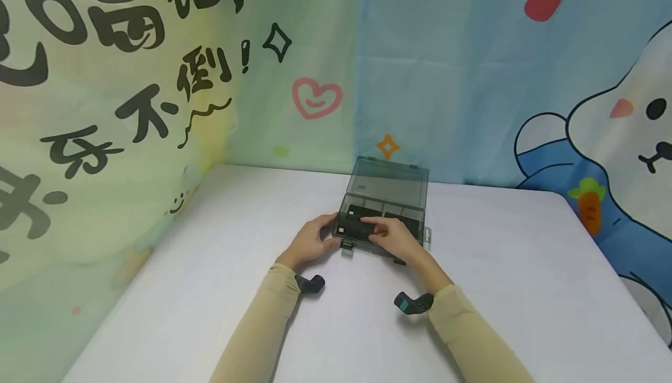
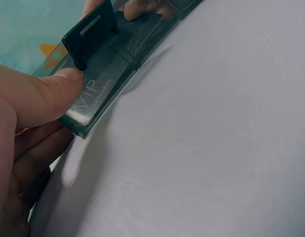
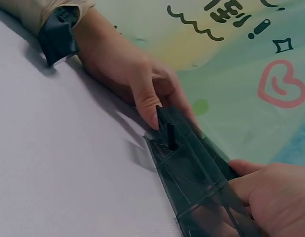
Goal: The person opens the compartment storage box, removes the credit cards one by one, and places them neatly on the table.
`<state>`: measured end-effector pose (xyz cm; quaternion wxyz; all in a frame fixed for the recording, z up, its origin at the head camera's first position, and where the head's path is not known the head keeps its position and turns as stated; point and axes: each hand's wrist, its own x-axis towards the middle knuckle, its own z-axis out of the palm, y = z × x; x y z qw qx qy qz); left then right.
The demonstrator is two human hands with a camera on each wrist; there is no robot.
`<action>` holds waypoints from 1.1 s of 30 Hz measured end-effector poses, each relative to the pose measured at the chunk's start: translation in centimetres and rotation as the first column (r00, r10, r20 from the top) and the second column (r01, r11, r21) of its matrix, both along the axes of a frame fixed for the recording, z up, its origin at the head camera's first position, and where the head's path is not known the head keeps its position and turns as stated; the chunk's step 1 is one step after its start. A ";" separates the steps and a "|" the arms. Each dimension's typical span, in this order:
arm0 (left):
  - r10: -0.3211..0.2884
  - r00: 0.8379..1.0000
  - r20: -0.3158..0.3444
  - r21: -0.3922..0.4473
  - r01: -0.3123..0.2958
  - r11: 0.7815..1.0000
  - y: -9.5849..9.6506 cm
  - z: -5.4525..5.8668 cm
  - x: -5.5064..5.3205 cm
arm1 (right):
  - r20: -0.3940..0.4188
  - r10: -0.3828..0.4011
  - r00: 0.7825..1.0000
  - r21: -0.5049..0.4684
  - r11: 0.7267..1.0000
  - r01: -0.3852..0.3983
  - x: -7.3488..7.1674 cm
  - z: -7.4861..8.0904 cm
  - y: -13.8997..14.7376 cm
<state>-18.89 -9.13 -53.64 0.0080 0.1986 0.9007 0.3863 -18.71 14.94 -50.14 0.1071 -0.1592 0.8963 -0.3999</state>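
Observation:
A clear smoky-grey plastic case (image 1: 373, 248) stands with its lid (image 1: 391, 185) raised at the back. Dark cards (image 1: 353, 229) with small pale chips lie in its compartments. My left hand (image 1: 311, 242) grips the case's left front corner, its thumb (image 2: 49, 94) on the front wall below a raised latch (image 2: 91, 34). Through that wall shows a card (image 2: 88, 101) printed "VIP". My right hand (image 1: 395, 237) reaches into the case from the right, index finger stretched over the near dark card. Its fingertips show blurred through the plastic, and I cannot tell whether they pinch the card.
The case sits near the back of a white table (image 1: 252, 196). Behind hangs a printed curtain (image 1: 451, 80), close to the lid. Each wrist wears a dark camera band (image 1: 415, 303).

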 end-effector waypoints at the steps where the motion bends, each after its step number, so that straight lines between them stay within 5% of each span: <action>1: 0.004 1.000 -0.003 0.003 -0.004 1.000 0.0 0.0 0.0 | -0.002 0.007 1.000 -0.002 1.000 -0.007 -0.2 0.2 0.0; 10: 0.019 0.999 -0.041 0.017 -0.018 1.000 -0.3 0.2 -0.3 | -0.009 0.023 1.000 0.001 1.000 -0.023 -0.9 0.8 -0.4; 22: 0.042 0.998 -0.045 0.073 -0.039 0.997 -0.7 -0.5 1.2 | 0.030 0.049 0.998 0.027 0.998 -0.050 -0.7 0.4 -0.8; 33: 0.042 0.996 -0.073 0.054 -0.038 0.998 -0.4 -0.9 1.3 | 0.060 -0.025 0.998 -0.133 0.991 0.033 -0.3 -0.3 0.2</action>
